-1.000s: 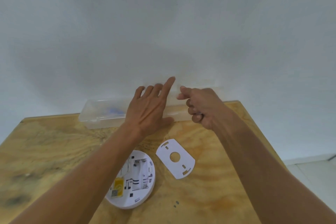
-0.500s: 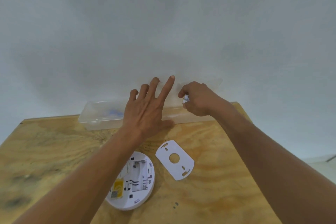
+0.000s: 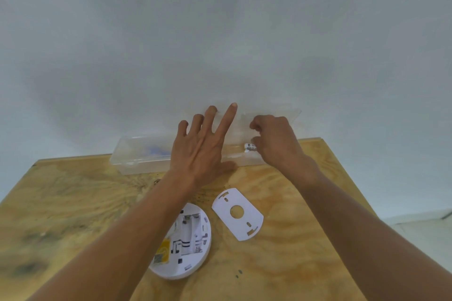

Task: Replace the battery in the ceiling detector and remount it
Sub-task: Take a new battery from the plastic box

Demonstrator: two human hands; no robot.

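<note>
The round white detector point(image 3: 188, 244) lies face down on the wooden table point(image 3: 281, 264), its battery bay open with no cells in it. Its flat white mounting plate point(image 3: 237, 212) lies to the right. A clear plastic box point(image 3: 141, 154) stands along the table's far edge with its lid up. My left hand point(image 3: 203, 146) rests flat against the raised lid, fingers spread. My right hand point(image 3: 274, 142) reaches into the box's right end, fingers curled around a small white battery point(image 3: 249, 147).
A white wall point(image 3: 220, 44) rises right behind the table. Something blue point(image 3: 156, 150) lies inside the box's left half. The table's right edge point(image 3: 342, 178) drops to a pale floor.
My right hand has dropped from the lid's rim down into the box, and a white battery now shows at its fingertips. My left hand stays on the lid.
</note>
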